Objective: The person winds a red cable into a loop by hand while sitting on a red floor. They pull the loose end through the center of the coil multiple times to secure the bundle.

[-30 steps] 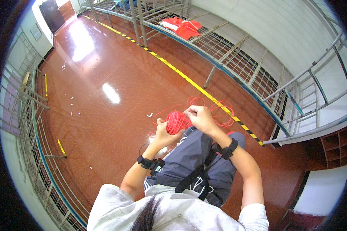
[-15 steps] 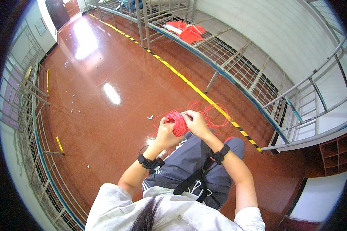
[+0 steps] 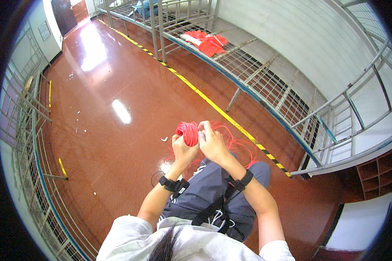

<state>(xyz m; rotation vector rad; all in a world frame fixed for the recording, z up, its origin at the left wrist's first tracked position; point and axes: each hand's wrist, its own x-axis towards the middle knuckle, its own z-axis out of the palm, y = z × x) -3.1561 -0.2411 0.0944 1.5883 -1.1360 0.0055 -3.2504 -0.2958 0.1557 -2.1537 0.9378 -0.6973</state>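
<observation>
1. The floor (image 3: 157,104) is glossy red-brown and catches bright patches of light.
2. A pale wall (image 3: 283,37) rises along the right side.
3. Against it stands the right bed (image 3: 272,76), a metal frame with a wire-mesh base and blue-edged rail.
4. The left bed (image 3: 36,143), also metal, curves along the opposite side.
5. At the far right sits a brown shelf (image 3: 370,179) with square compartments.
6. Yellow-and-black tape (image 3: 203,96) runs slantwise over the floor, near the right bed.
7. The person's dark grey trousers (image 3: 191,191) show below the hands.
8. A red and white cloth (image 3: 211,45) lies on the right bed's mesh.
9. The left hand (image 3: 185,151) has its grip closed round the lower left of the cord ball.
10. The right hand (image 3: 212,144) is at the ball's right side, fingers bent; whether its grip pinches a strand, I cannot tell.
11. The red cord ball (image 3: 188,132) is held up above the floor, in front of the knees; loose strands (image 3: 239,142) loop out beyond the right hand.
12. Each wrist wears a black strap (image 3: 243,180).
13. A small white scrap (image 3: 164,139) lies on the floor, left of the ball.
</observation>
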